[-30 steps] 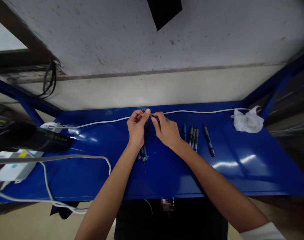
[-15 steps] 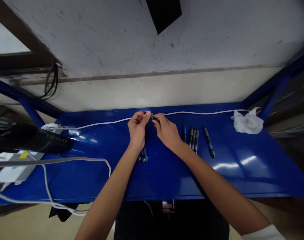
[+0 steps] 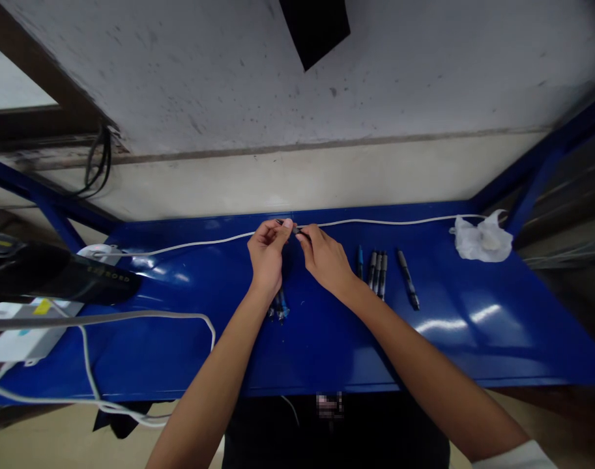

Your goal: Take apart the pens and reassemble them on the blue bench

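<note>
Between both hands (image 3: 294, 229), dark pen (image 3: 298, 230).

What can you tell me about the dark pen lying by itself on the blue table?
The slim dark pen has a grey far end, a glossy, plastic-looking, partly see-through barrel and a blackish near end. It lies flat and slightly slanted on the shiny blue table, right of three grey-ended pens. Only the table touches it.

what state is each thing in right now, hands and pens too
left hand: closed on a pen
right hand: closed on the same pen
held pen: cap state unclear
three grey pens: lying side by side
lone pen: lying apart
plastic bag: crumpled
</note>
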A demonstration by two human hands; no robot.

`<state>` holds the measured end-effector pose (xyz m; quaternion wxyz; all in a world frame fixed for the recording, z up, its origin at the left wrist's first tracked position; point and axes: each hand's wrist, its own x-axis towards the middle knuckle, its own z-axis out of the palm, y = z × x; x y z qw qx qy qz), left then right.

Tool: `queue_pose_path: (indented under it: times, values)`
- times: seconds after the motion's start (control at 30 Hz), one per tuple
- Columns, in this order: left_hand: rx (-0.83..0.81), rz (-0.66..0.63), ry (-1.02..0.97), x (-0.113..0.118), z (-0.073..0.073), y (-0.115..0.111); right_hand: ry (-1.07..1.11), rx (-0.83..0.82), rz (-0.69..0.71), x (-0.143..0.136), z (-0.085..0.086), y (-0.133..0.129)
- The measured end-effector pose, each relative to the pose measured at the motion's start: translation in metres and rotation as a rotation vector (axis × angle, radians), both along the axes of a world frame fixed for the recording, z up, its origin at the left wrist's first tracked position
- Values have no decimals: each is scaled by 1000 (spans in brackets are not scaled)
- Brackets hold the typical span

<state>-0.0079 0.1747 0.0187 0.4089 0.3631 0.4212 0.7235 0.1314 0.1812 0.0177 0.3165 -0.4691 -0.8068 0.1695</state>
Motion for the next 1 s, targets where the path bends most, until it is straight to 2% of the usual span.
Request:
queue_pose_path:
  times: [0.6, 1.0]
  values:
    - [-2, -3, 23, 0, -1, 0, -25, 40, -10, -1, -8, 5]
    - [20, 10, 16, -2, 0, 1, -83, 99, -20, 0, -2, 0]
